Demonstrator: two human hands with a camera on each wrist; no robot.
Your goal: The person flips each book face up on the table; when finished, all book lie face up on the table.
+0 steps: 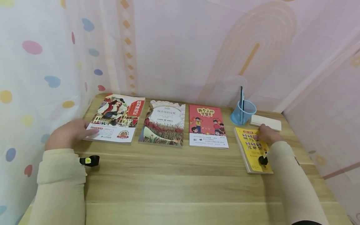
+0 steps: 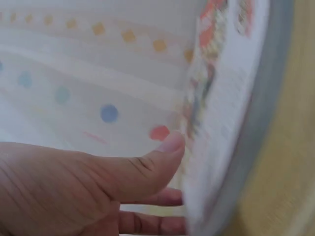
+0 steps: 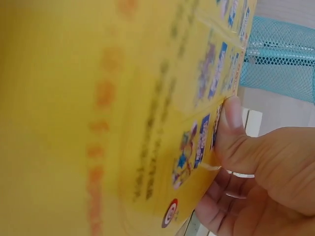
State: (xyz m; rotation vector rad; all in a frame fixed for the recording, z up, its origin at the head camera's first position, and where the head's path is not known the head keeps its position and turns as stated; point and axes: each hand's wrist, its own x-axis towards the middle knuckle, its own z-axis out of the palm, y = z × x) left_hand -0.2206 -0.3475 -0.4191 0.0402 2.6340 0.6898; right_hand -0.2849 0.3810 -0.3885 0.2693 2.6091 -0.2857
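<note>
At the left, my left hand (image 1: pixel 66 134) touches the near-left edge of a Gulliver-style paperback book (image 1: pixel 115 117) with a red-and-white cover. Its thumb (image 2: pixel 170 145) and straight fingers meet the book's side in the left wrist view. My right hand (image 1: pixel 268 135) grips the right edge of a thick yellow book (image 1: pixel 251 150). The thumb (image 3: pixel 234 115) lies on the cover, while the other fingers curl at its side and are partly hidden. Between the hands lie a book with a flower-field cover (image 1: pixel 164 123) and a red book (image 1: pixel 208 125).
A light blue mesh pen holder (image 1: pixel 246 112) with pens stands behind the yellow book. Beside it lies a small white block-like object (image 1: pixel 265 122). Patterned curtains (image 1: pixel 174 50) rise behind and beside the wooden table (image 1: pixel 168 184). Black wrist cameras hang near both hands.
</note>
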